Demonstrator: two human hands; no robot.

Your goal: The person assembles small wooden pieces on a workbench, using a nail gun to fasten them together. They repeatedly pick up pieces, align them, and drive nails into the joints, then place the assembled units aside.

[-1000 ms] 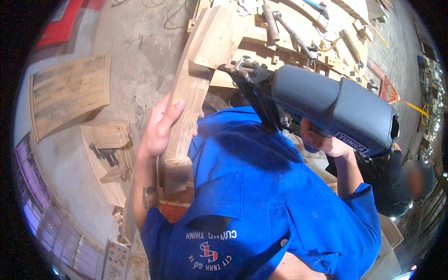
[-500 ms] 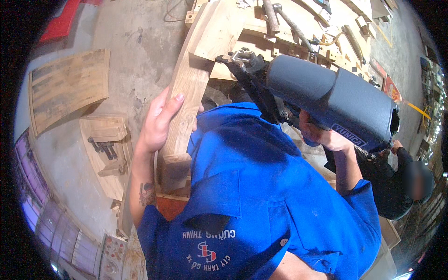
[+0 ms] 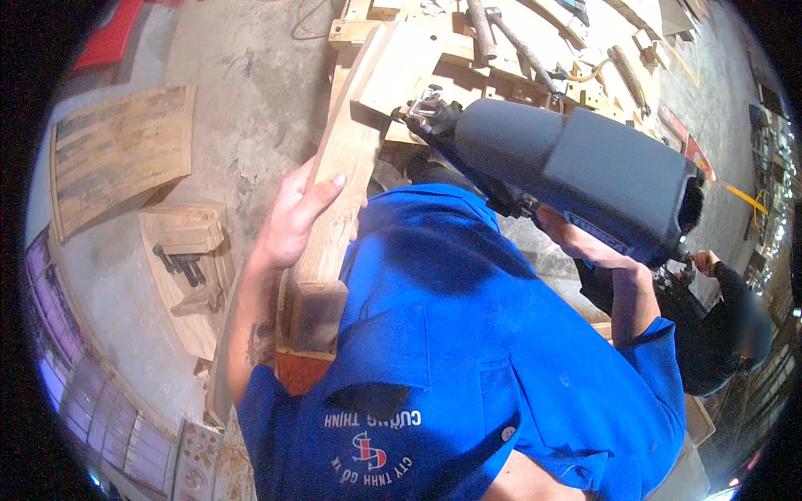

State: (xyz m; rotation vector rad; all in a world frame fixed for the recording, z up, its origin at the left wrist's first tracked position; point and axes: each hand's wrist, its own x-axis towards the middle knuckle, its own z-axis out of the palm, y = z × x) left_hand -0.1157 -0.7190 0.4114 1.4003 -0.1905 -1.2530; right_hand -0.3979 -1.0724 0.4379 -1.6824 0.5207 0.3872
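My left hand is wrapped round a long pale wooden bar, thumb lying along its top face. The bar belongs to a wooden piece whose far end joins a wide flat board; a block sits at its near end. A big dark nail gun is in my right hand, its fingers closed round the handle beneath the body and partly hidden. The gun's metal nose is at the inner corner where bar and board meet; whether it touches the wood I cannot tell.
Beyond the piece is a wooden workbench with two hammers and wood parts. A curved wooden panel leans at the left, near a wooden assembly. Another person in dark clothing is at the right.
The nail gun has shifted a little left and tilted, its nose now closer in at the wood's corner. The wooden piece has moved slightly; both hands keep their hold.
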